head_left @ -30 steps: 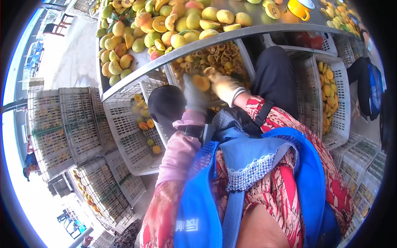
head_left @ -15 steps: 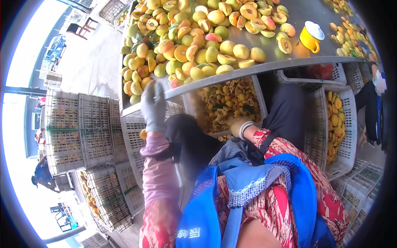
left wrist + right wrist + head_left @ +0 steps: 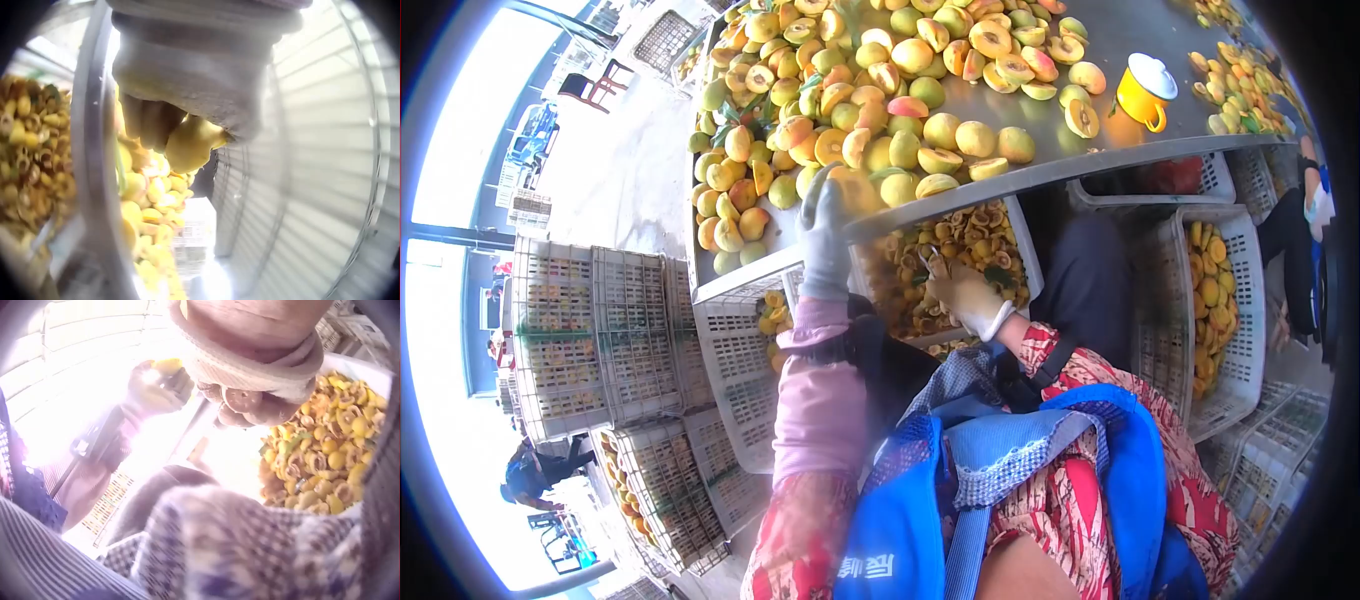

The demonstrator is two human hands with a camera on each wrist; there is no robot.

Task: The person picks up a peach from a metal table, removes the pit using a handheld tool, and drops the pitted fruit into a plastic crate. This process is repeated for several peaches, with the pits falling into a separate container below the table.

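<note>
My gloved left hand (image 3: pixel 825 245) is at the near edge of the metal table, fingers up over the rim. It grips a yellow peach (image 3: pixel 189 145), seen under the curled fingers in the left wrist view. More peaches (image 3: pixel 890 150), whole and halved, lie heaped just beyond. The gloved right hand (image 3: pixel 968 298) is lower, over a crate (image 3: pixel 1027 250) of pits and scraps (image 3: pixel 960 235) beneath the table. Its fingers curl round a small curved metal tool (image 3: pixel 933 262), most of which the hand hides. In the right wrist view the right fingers (image 3: pixel 244 400) are folded.
The table's metal rim (image 3: pixel 1000 183) crosses above my knees. A yellow mug (image 3: pixel 1143 95) with a white lid stands on the table. Crates with peach pieces are on my left (image 3: pixel 735 400) and right (image 3: pixel 1245 300). Stacked crates (image 3: pixel 560 330) rise farther left.
My hands were together over the pit crate with a peach; the left then went to the table edge at left. Now it is farther right, gripping a peach. The right hand has lifted slightly.
</note>
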